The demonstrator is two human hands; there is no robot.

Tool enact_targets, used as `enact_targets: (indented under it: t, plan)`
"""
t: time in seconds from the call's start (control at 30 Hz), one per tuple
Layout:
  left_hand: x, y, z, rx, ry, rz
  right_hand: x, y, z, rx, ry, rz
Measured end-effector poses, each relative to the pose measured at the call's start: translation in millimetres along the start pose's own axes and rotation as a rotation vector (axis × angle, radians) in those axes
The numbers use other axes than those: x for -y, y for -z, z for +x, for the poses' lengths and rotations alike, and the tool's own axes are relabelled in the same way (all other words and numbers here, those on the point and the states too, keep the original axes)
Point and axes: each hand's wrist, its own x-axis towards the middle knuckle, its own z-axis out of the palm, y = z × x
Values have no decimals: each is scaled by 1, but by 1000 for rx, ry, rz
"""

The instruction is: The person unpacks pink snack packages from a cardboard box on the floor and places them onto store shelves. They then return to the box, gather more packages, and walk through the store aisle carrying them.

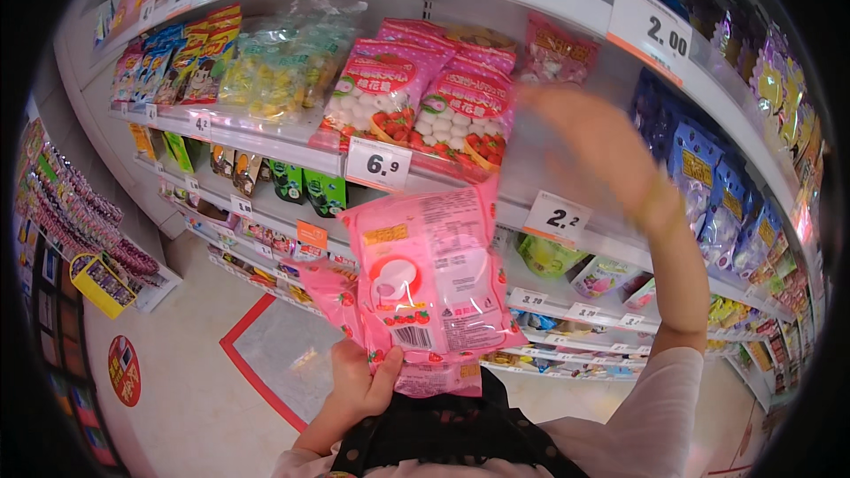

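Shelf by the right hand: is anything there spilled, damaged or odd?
No spill or damage shows. Placement looks uneven: one pink bag sits far back beyond the right hand, while strawberry-picture bags to its left reach the front.

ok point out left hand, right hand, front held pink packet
Left hand [364, 383], head view, its middle
Right hand [595, 137], head view, blurred hand's middle
Front held pink packet [430, 276], head view, printed face

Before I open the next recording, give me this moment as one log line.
left hand: gripping pink bags | right hand: raised, blurred, contact unclear | beside right hand: strawberry-print bags on shelf
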Motion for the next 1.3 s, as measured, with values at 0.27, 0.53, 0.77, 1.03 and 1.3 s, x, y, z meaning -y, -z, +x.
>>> enact_targets:
  t: [0.27,0.53,0.77,1.03,1.3]
  plan:
    - [-37,-5,10,135,173,-613,109,11,-51,-72,247,195]
    - [-38,-12,-5,-15,171,-573,11,20,-68,-554,-1125,1188]
    - [-8,-4,-15,35,230,-566,-65,11,-70,-814,-1155,1142]
    - [1,-6,-20,-97,205,-618,-142,-7,-58,-397,-724,24]
    - [-3,6,-17,-129,227,-665,-120,-47,-50,-240,-1109,797]
